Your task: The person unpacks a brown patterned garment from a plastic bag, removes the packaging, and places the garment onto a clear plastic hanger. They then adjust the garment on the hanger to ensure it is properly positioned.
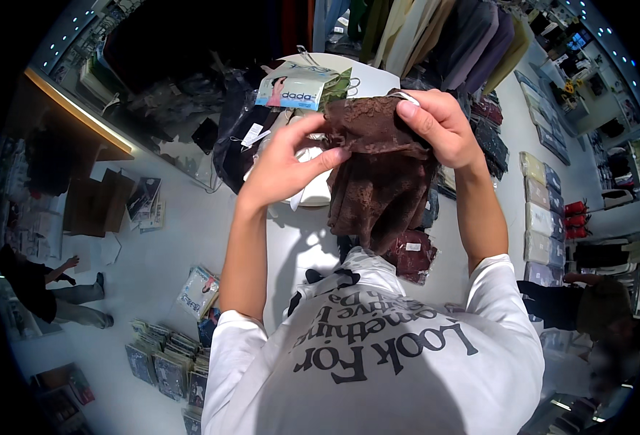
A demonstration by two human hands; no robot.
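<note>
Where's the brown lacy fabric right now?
In the head view, the brown lacy fabric is above and right of centre, held between the left hand and right hand.

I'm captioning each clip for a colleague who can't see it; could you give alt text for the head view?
A person's left hand and right hand hold up a dark brown lacy garment above their white printed T-shirt. Beyond it, a blue-and-white package lies on a white table, with hanging clothes behind.

The left hand [285, 161] and right hand [449, 130] face inward, gripping.
</note>
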